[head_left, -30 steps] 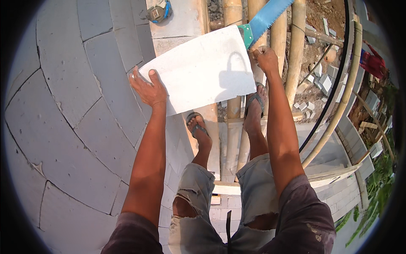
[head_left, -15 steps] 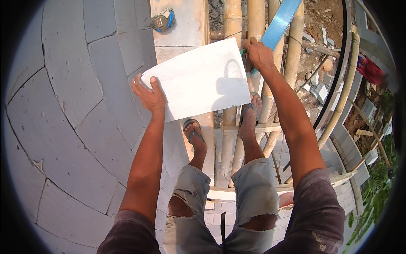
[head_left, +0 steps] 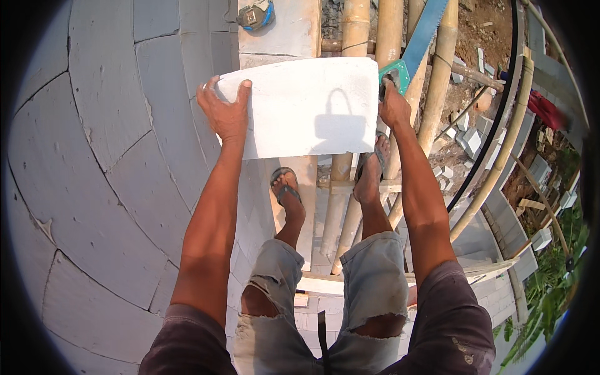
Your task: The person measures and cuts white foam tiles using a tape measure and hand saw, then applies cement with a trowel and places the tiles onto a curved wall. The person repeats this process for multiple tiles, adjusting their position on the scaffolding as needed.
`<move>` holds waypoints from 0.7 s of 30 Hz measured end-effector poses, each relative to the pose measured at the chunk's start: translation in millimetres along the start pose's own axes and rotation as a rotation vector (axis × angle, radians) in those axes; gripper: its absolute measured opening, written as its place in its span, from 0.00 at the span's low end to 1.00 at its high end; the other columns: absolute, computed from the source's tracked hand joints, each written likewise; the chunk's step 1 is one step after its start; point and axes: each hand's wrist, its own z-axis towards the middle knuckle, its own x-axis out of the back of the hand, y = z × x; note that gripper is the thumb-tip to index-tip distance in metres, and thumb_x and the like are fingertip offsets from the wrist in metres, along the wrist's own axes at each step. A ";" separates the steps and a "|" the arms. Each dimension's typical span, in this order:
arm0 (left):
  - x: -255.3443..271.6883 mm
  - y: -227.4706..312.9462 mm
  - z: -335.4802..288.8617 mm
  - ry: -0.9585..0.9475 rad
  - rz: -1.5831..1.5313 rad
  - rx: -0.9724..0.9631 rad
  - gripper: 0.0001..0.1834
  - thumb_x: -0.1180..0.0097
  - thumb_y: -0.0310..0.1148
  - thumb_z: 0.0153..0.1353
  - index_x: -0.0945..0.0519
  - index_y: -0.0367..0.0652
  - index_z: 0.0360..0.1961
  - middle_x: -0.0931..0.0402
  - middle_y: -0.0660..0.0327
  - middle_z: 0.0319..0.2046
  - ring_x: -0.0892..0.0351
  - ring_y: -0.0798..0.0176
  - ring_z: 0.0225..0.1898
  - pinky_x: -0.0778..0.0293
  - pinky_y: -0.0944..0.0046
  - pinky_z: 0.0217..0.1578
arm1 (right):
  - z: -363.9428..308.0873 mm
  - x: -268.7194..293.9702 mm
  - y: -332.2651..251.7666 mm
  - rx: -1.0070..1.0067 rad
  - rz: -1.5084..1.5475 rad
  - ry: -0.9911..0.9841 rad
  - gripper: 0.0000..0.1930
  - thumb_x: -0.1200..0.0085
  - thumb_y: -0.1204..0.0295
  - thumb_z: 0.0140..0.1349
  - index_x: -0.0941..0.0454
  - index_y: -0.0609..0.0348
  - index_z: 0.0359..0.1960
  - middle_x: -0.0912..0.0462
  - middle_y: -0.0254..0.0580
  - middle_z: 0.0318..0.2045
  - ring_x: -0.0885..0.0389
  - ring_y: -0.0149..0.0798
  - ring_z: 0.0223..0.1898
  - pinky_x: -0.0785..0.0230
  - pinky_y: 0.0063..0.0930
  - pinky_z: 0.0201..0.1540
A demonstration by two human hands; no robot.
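One white block (head_left: 306, 106) lies between the left hand (head_left: 228, 112) and the right hand (head_left: 395, 109), crossing the pale ledge (head_left: 281, 34): its left end passes the ledge's left edge, its right end reaches beyond the right edge, over bamboo poles (head_left: 356, 28). The left hand grasps that left end, thumb on the upper face, fingers round the far corner; nearly the whole block extends rightward from this hold. The right hand is just beside the right end, its fingers at the green handle (head_left: 401, 67) of a saw (head_left: 421, 42); whether they close round it, I cannot tell. A tape measure (head_left: 255, 17) lies near the ledge's left edge.
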 end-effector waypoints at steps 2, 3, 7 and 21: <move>-0.9 12.1 15.0 -0.060 0.006 -0.047 0.48 0.35 0.68 0.49 0.31 0.43 0.62 0.46 0.42 0.66 0.42 0.39 0.68 0.34 0.43 0.62 | -26.0 12.1 30.5 -0.105 0.156 0.228 0.28 0.38 0.64 0.57 0.33 0.59 0.58 0.18 0.60 0.47 0.19 0.60 0.47 0.27 0.49 0.49; -2.3 18.1 24.1 -0.091 0.010 -0.064 0.49 0.35 0.69 0.49 0.30 0.42 0.61 0.46 0.42 0.66 0.42 0.38 0.68 0.33 0.43 0.62 | -41.6 21.2 40.8 -0.133 0.272 0.363 0.27 0.38 0.64 0.57 0.31 0.60 0.56 0.18 0.59 0.44 0.18 0.60 0.44 0.27 0.47 0.47; 6.0 8.7 21.6 -0.142 0.018 -0.013 0.52 0.37 0.71 0.48 0.32 0.41 0.63 0.47 0.42 0.67 0.43 0.38 0.69 0.38 0.42 0.65 | -140.5 108.4 -34.4 -0.288 0.482 0.638 0.18 0.42 0.60 0.68 0.24 0.66 0.45 0.18 0.44 0.34 0.23 0.36 0.34 0.30 0.32 0.41; 19.0 -8.8 22.6 -0.423 0.026 -0.069 0.73 0.26 0.68 0.35 0.58 0.56 0.76 0.67 0.40 0.74 0.61 0.38 0.75 0.59 0.41 0.72 | -293.0 61.7 -200.5 -0.208 0.993 0.263 0.16 0.42 0.59 0.68 0.28 0.60 0.38 0.27 0.30 0.22 0.28 0.25 0.20 0.35 0.19 0.22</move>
